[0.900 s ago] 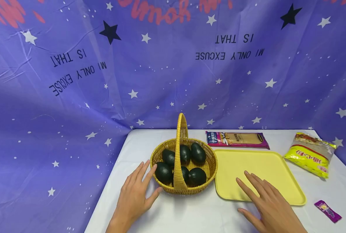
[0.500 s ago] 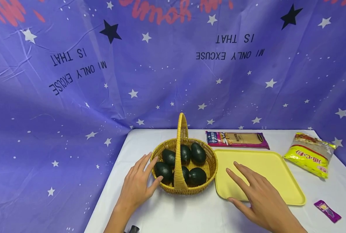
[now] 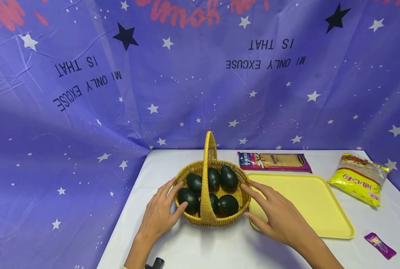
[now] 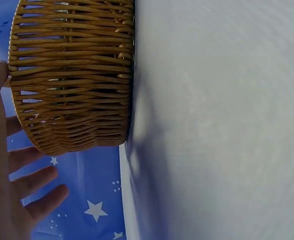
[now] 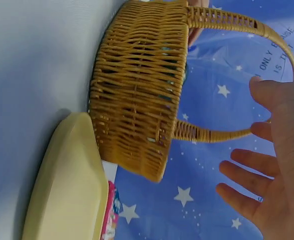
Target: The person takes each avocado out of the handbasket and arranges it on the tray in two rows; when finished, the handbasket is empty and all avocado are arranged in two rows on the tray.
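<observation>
Left hand (image 3: 159,213) at basket's (image 3: 225,221) nine o'clock, right hand (image 3: 279,215) at three; both loosely spread, gripping nothing. Step appears to be reaching; next likely needs even two-sided grip.

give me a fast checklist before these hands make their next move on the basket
1. Basket upright on the table: ok
2. Dark green avocados inside the basket: ok, six visible
3. Left hand at the basket's left side: ok
4. Right hand touching the basket: not ok, a gap shows in the right wrist view
5. Yellow tray not touching the basket: cannot tell
</observation>
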A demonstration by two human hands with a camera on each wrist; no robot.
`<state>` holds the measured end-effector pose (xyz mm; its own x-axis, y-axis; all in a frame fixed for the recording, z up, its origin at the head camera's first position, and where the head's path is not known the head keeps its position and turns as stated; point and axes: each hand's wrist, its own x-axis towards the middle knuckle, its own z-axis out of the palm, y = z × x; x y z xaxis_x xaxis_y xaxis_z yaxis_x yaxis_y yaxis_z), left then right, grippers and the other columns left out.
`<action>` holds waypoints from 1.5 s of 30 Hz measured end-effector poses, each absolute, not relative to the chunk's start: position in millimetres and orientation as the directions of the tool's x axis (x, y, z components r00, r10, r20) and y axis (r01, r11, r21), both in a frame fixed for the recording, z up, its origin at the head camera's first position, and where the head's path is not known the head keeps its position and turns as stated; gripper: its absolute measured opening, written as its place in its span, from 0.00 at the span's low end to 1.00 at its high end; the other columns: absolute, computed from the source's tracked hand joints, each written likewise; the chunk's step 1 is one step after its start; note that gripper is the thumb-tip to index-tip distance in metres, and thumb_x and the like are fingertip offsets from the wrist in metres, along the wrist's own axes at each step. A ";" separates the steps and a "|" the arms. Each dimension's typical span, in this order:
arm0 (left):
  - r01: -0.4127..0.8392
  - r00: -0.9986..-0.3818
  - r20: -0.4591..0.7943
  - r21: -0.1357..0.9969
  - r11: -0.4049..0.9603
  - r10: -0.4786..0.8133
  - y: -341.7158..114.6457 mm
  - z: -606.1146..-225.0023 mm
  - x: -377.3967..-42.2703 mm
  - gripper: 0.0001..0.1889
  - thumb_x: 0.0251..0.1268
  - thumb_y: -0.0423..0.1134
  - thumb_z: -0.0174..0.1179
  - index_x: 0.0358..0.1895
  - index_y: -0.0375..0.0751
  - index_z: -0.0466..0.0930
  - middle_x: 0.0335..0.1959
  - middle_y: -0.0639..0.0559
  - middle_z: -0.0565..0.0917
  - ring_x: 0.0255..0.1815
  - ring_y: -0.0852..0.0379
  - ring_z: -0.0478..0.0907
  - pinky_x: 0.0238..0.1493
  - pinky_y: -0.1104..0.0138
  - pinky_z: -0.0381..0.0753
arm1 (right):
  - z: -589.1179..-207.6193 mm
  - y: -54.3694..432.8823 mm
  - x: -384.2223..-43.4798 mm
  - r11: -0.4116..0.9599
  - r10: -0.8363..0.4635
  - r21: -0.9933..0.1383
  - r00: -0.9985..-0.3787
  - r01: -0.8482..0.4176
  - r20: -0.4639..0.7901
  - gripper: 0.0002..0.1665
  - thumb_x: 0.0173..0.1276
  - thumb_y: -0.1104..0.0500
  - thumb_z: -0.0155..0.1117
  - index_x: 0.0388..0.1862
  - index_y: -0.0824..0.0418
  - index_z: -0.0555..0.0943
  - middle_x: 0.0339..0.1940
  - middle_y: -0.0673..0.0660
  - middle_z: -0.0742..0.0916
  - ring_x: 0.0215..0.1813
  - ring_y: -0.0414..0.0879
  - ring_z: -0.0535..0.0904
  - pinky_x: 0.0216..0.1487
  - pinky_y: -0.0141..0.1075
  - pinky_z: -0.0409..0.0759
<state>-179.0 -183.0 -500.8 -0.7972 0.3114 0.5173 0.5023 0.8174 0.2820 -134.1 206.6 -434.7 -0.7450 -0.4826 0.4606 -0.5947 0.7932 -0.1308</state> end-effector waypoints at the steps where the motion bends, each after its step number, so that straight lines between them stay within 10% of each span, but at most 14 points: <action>1: 0.505 -0.797 0.516 0.286 0.814 0.313 -183.4 -501.4 -179.3 0.35 0.76 0.61 0.63 0.79 0.49 0.74 0.82 0.44 0.70 0.78 0.42 0.70 0.65 0.41 0.79 | -435.1 203.0 -137.1 0.785 -0.488 -0.138 -0.740 -0.604 0.464 0.48 0.71 0.38 0.76 0.85 0.44 0.69 0.80 0.54 0.76 0.71 0.57 0.80 0.61 0.58 0.83; 45: 0.461 -0.861 0.427 0.425 0.779 0.276 -196.9 -510.6 -175.9 0.36 0.73 0.62 0.67 0.79 0.54 0.75 0.87 0.59 0.62 0.77 0.49 0.72 0.57 0.41 0.84 | -443.6 162.1 -177.9 0.731 -0.529 -0.273 -0.772 -0.625 0.351 0.38 0.75 0.40 0.73 0.78 0.49 0.78 0.71 0.51 0.82 0.65 0.48 0.84 0.60 0.47 0.85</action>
<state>-175.9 -196.9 -510.6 -0.8610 0.2760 0.4272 0.4607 0.7790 0.4254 -177.9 162.1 -443.6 -0.7725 -0.5292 0.3511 -0.6250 0.7314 -0.2728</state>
